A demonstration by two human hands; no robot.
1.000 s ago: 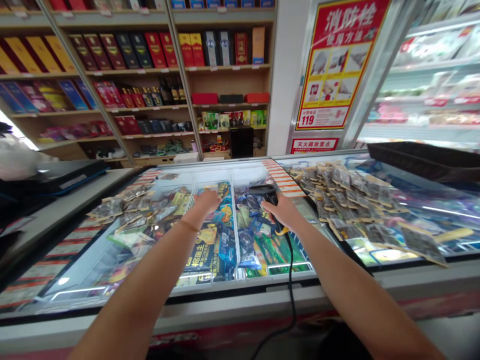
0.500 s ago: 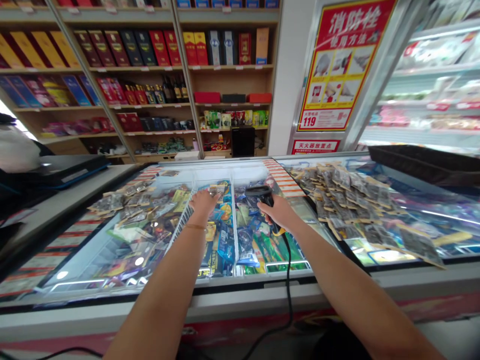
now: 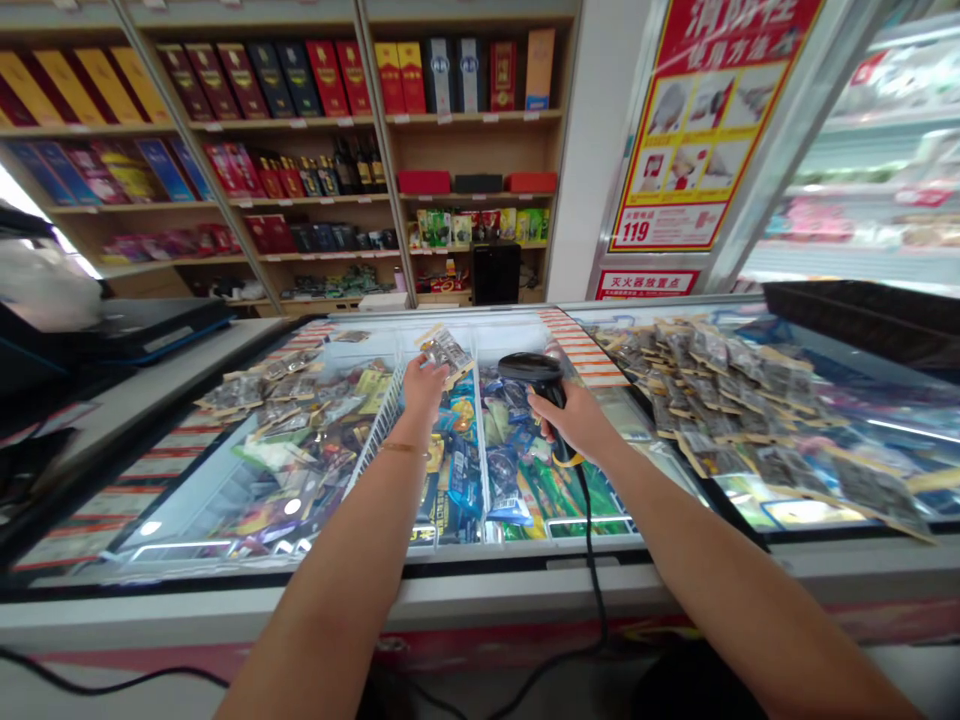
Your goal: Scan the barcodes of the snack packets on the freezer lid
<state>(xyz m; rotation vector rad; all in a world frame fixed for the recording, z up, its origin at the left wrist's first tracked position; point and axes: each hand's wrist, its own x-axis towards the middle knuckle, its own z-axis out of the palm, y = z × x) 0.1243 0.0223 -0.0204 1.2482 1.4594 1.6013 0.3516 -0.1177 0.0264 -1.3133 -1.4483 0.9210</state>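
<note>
My left hand pinches a small clear-fronted packet with a tan edge, held tilted above the glass lid of a chest freezer. My right hand is wrapped round the grip of a black barcode scanner, whose head points left, towards the packet. From the scanner a black cable hangs down over the freezer's front edge. Under the glass, below both hands, lie blue and green wrapped packs. What the packet contains is too small to make out.
On the right lid lies a large heap of similar packets; a smaller pile lies on the left. A black tray stands at the back right. Behind the freezer are shelves of boxes. Dark equipment sits at far left.
The packet in my left hand has come up off the lid and turned to show its face. The scanner stays in my right hand, near the packet. The view has shifted slightly.
</note>
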